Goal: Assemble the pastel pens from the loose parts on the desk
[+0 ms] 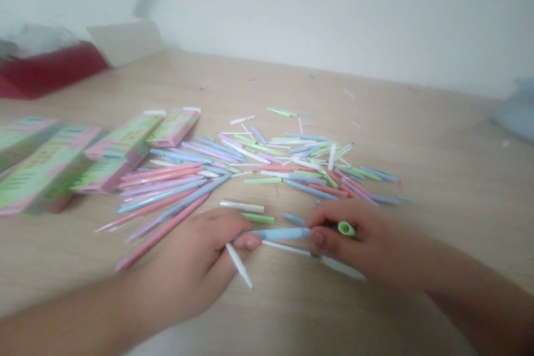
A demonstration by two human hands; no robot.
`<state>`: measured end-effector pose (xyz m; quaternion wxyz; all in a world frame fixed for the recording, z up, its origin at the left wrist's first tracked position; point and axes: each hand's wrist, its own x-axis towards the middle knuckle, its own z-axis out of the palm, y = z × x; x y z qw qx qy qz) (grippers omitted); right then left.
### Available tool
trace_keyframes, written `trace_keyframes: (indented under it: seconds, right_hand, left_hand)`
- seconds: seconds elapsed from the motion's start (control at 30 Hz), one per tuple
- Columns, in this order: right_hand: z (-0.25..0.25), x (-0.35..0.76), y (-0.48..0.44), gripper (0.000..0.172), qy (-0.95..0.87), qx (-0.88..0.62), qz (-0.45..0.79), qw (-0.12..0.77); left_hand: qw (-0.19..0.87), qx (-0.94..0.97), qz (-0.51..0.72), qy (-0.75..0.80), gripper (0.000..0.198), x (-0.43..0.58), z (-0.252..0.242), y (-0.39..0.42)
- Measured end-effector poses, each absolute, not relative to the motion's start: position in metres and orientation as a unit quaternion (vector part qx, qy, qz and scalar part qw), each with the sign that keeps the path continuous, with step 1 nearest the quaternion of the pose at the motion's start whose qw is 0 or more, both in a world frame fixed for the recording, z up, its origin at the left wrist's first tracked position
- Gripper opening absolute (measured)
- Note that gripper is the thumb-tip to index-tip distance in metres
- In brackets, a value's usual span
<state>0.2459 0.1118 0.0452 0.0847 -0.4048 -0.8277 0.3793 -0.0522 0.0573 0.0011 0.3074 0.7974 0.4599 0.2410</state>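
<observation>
Both my hands meet low in the middle of a wooden table (438, 167). My left hand (196, 267) pinches one end of a light blue pen barrel (277, 233), and a white refill (239, 266) sticks out below its fingers. My right hand (359, 242) is closed on the barrel's other end and also holds a green pen part (346, 228). Another white refill (317, 256) lies under my right hand. A pile of pastel pen barrels, caps and refills (250, 167) spreads across the table just beyond my hands.
Several pink and green pen boxes (83, 161) lie at the left. A red object (45, 72) and a white box (125, 41) sit at the back left by the wall. A pale blue thing (519, 111) is at the right edge.
</observation>
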Motion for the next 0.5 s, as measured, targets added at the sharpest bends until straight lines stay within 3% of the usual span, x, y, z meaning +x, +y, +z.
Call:
trace_keyframes:
  seconds: [0.17,0.37,0.5]
  right_hand:
    - [0.0431,0.2459,0.1116,0.013,-0.849,-0.396,0.325,0.129]
    - [0.0442,0.2467,0.1104,0.036,-0.804,-0.398,0.441,0.038]
    - [0.0399,0.2438,0.1114,0.026,-0.797,-0.421,0.430,0.059]
  left_hand:
    - [0.306,0.797,0.237,0.464,0.029,-0.0521,0.0002,0.0570]
    - [0.298,0.808,0.252,0.442,0.020,-0.0519,0.0007,0.0579]
    - [0.289,0.811,0.251,0.441,0.020,-0.0521,-0.0009,0.0582]
